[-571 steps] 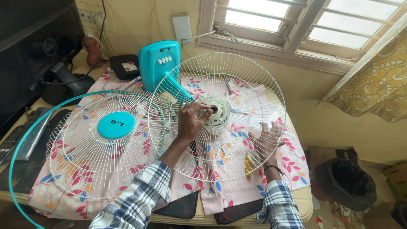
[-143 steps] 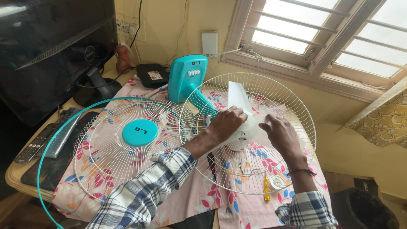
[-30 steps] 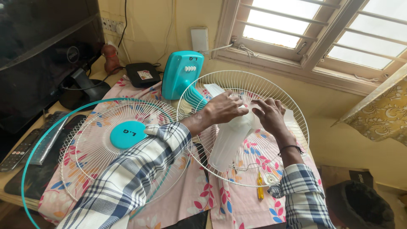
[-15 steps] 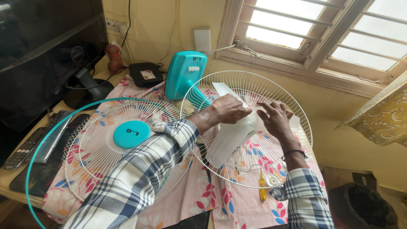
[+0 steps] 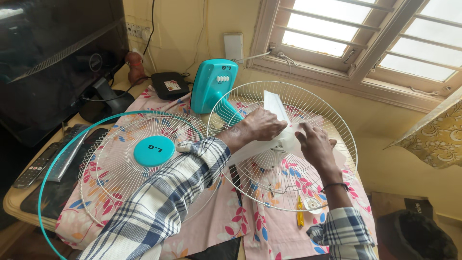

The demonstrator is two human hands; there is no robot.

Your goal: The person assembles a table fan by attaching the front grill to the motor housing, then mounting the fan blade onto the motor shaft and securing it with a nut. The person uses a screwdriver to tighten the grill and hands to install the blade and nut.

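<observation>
— Left hand (image 5: 259, 126)?
— Resting on the hub of the white fan blade (image 5: 275, 107), fingers curled down and clamped on it.
— And the right hand (image 5: 314, 144)?
— Pressed against the same hub from the other side, fingers closed around the white plastic.
— Position of the blade?
— Sitting inside the rear wire guard (image 5: 332, 118), at its middle, one vane pointing up toward the window (image 5: 346, 29), another slanting down under the left forearm.
— Beside that?
— Front wire guard (image 5: 110, 163) with a teal rim and round teal cap (image 5: 154, 150), lying flat on the floral cloth (image 5: 269, 231), overlapping the rear guard's edge. Teal fan base (image 5: 211, 84) just behind both.
— Near the right wrist?
— Yellow-handled screwdriver (image 5: 300, 216) on the cloth, beneath the guard's lower rim.
— Left end of the table (image 5: 13, 204)?
— Dark monitor (image 5: 53, 53) on its stand, remote controls (image 5: 33, 168) in front of it.
</observation>
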